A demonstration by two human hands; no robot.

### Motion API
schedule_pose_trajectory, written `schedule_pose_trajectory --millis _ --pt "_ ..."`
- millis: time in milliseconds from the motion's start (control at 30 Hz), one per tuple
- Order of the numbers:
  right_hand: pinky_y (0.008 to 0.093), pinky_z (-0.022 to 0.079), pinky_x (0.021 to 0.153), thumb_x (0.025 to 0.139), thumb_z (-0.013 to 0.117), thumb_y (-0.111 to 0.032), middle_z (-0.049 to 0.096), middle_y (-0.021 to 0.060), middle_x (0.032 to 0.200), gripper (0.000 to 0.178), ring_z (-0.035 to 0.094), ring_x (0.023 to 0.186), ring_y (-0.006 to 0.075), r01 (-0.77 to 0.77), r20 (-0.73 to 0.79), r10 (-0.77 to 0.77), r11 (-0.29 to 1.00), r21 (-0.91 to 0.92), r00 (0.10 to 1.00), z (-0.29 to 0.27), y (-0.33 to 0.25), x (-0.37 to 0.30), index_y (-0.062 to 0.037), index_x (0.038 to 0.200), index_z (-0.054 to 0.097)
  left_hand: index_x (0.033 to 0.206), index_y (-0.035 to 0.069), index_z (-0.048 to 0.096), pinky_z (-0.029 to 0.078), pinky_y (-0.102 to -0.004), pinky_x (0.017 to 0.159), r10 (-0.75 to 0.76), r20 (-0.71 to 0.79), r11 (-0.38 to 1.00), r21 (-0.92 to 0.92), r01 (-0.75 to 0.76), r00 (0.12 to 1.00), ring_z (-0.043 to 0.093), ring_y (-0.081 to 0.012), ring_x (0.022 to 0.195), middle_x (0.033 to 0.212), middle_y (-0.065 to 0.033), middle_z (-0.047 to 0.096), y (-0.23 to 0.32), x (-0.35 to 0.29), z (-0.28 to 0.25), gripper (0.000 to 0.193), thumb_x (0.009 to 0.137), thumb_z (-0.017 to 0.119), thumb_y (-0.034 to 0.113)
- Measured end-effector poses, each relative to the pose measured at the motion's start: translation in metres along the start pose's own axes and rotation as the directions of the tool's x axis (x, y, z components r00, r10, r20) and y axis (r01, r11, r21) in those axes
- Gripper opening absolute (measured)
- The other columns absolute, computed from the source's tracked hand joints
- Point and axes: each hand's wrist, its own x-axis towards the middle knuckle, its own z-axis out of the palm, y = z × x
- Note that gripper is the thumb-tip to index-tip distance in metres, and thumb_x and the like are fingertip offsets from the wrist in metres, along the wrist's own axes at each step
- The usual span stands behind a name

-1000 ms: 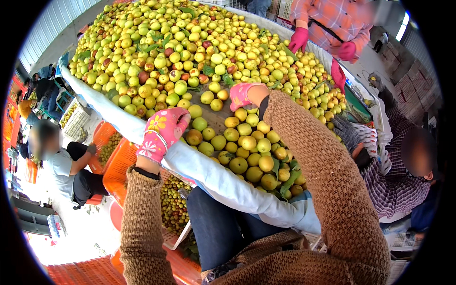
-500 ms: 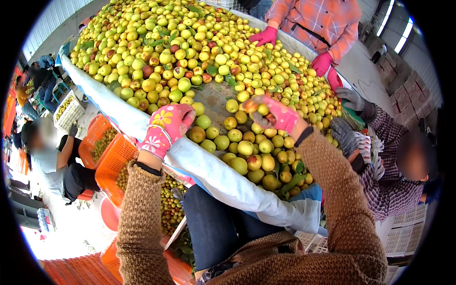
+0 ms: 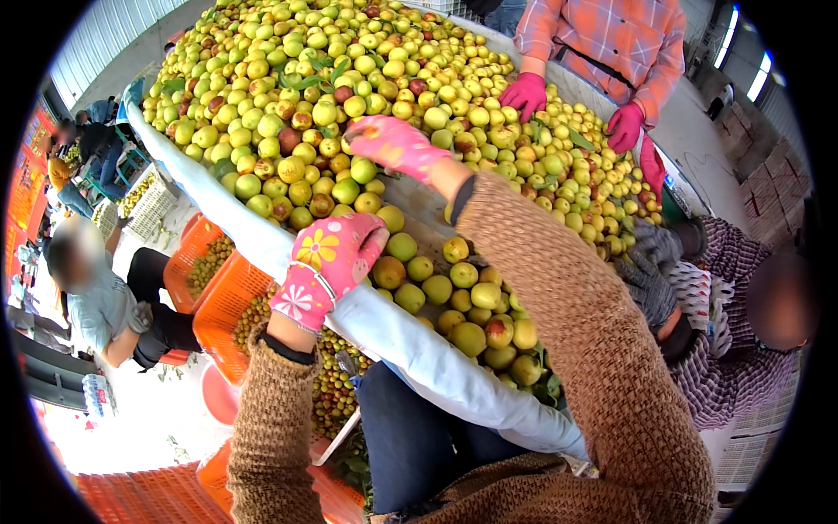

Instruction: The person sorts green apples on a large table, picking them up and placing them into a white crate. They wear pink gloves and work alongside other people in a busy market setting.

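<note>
A large heap of yellow-green jujubes [image 3: 262, 113], some with red-brown patches, covers a table with a pale blue padded edge [image 3: 410, 349]. My left hand [image 3: 325, 262], in a pink flowered glove, rests by that edge with its fingers curled in; whether anything is inside them is hidden. Stretched across the pile, my right hand [image 3: 397, 148] in a matching glove lies palm down over the fruit, fingers reaching to the left. Below its forearm, larger jujubes [image 3: 463, 297] lie beside a bare strip of the tabletop [image 3: 419, 205].
Orange crates [image 3: 227, 314] of jujubes stand at the left below the table, near a seated person [image 3: 100, 297]. Across the table, a person in a plaid shirt [image 3: 602, 39] has pink-gloved hands on the fruit. Another person's grey-gloved hands [image 3: 650, 271] are at the right edge.
My right hand has swung left and away from me over the heap; the jujube in its fingers is out of sight. My left hand stays curled near the edge. The whole view has shifted slightly.
</note>
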Motion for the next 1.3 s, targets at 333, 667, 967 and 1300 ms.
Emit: schedule_pose_trajectory --millis 333,667,967,1300 --pt "0.0437 0.046 0.091 0.076 0.063 -0.044 0.051 0.0180 0.126 0.063 0.054 0.113 0.0339 0.018 0.074 0.038 0.763 -0.646 0.997 0.031 -0.012 0.032 -0.0238 0.134 0.048 0.096 0.007 0.067 0.050 -0.0419 0.069 -0.001 0.013 1.000 -0.007 0.001 1.000 0.064 -0.0329 0.080 0.088 -0.0133 0.066 0.001 0.003 0.001 0.020 0.085 0.059 0.022" --pt "0.0424 0.048 0.090 0.078 0.063 -0.042 0.057 0.0056 0.129 0.063 0.059 0.110 0.0297 0.052 0.332 0.199 0.788 -0.614 0.922 0.020 -0.046 0.038 -0.0269 0.136 0.046 0.096 0.008 0.068 0.050 -0.0424 0.069 0.005 0.006 1.000 -0.019 -0.005 1.000 0.063 -0.0328 0.079 0.086 -0.0140 0.066 0.005 0.004 -0.002 0.021 0.085 0.059 0.023" --pt "0.0363 0.055 0.068 0.075 0.068 -0.040 0.056 0.0117 0.123 0.068 0.059 0.096 0.0243 -0.061 0.554 0.257 0.936 -0.347 0.792 0.005 -0.039 0.005 -0.0205 0.136 0.046 0.097 0.006 0.067 0.050 -0.0425 0.069 0.008 -0.029 0.999 -0.050 -0.010 1.000 0.063 -0.0339 0.080 0.086 -0.0148 0.067 0.006 0.002 -0.004 0.021 0.085 0.059 0.021" --pt "0.0281 0.048 0.056 0.082 0.068 -0.035 0.060 0.0017 0.102 0.065 0.059 0.082 0.0116 -0.233 0.472 0.134 0.960 0.158 0.871 -0.058 0.032 -0.108 -0.0147 0.137 0.042 0.102 0.006 0.065 0.051 -0.0374 0.072 -0.048 -0.182 0.980 -0.200 0.010 0.982 0.065 -0.0298 0.081 0.091 -0.0148 0.066 -0.014 0.013 0.000 0.020 0.086 0.060 0.016"
